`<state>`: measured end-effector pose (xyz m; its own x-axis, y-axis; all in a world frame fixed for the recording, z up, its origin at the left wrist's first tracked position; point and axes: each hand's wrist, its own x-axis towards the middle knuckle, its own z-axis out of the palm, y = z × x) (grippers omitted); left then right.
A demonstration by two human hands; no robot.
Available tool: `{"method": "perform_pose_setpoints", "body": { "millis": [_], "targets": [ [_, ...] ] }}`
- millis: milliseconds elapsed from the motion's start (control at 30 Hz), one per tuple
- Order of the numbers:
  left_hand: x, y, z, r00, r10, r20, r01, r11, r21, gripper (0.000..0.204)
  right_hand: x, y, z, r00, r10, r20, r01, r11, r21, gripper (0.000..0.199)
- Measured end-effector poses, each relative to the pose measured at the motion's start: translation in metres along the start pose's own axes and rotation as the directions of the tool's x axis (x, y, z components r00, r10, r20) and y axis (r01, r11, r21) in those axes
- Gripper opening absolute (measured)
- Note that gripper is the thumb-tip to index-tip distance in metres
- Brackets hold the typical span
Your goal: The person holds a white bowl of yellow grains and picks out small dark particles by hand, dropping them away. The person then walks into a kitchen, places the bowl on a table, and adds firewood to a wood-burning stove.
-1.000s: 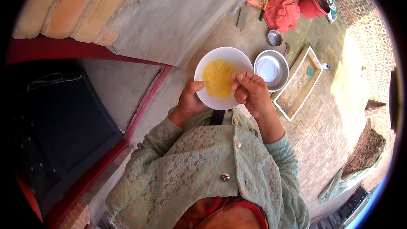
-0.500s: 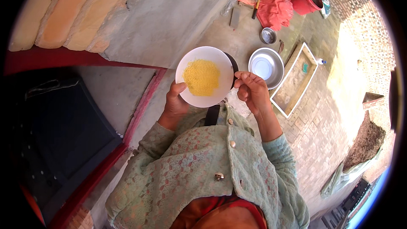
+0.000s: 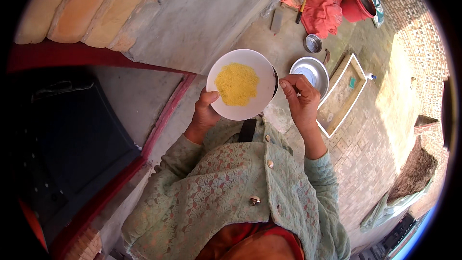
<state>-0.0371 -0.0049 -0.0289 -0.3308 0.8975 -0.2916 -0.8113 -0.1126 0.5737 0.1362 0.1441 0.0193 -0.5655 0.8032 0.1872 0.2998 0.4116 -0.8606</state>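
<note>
My left hand [image 3: 204, 112] holds a white plate [image 3: 257, 103] by its near left rim, thumb on top. A heap of small yellow grains [image 3: 237, 84] lies on the plate. My right hand [image 3: 301, 98] hovers just right of the plate, fingertips pinched together near the rim; whether something tiny is between them is unclear. A dark round object shows just behind the plate's right edge.
On the concrete ground beyond: a steel bowl [image 3: 312, 72], a small steel cup [image 3: 313, 44], a red cloth [image 3: 320, 2], a red pot [image 3: 357, 6], a white-edged rectangular drain pit [image 3: 344, 94]. A step and wall lie left; brick paving lies right.
The plate and my left hand have shifted left. My right hand has come off the grains and now sits beside the plate's right rim.
</note>
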Motion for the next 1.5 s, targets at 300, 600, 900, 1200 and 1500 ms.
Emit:
{"method": "perform_pose_setpoints", "body": {
  "millis": [300,600,900,1200,1500],
  "targets": [
    [0.005,-0.016,0.014,0.985,-0.140,0.103,0.142,0.990,-0.021,0.061,0.007,-0.015,0.054,0.980,-0.066,0.186,0.071,0.997,-0.020,0.014],
    [0.004,-0.018,0.022,0.986,-0.142,0.092,0.142,0.990,0.014,0.068,0.004,-0.015,0.062,0.982,-0.100,0.162,0.127,0.978,-0.164,0.010],
    [0.002,-0.016,0.021,0.987,-0.129,0.094,0.130,0.992,-0.006,0.068,0.009,-0.015,0.052,0.995,-0.032,0.099,0.035,0.999,-0.036,0.007],
    [0.002,-0.011,0.017,0.993,-0.100,0.068,0.103,0.993,-0.054,0.063,-0.012,-0.007,0.006,0.965,0.256,0.056,-0.259,0.898,0.357,0.010],
    [0.005,0.005,0.012,0.999,0.026,-0.032,-0.026,1.000,0.001,0.065,-0.024,0.020,-0.008,0.995,0.089,-0.044,-0.098,0.962,-0.255,0.012]
  ]
}}
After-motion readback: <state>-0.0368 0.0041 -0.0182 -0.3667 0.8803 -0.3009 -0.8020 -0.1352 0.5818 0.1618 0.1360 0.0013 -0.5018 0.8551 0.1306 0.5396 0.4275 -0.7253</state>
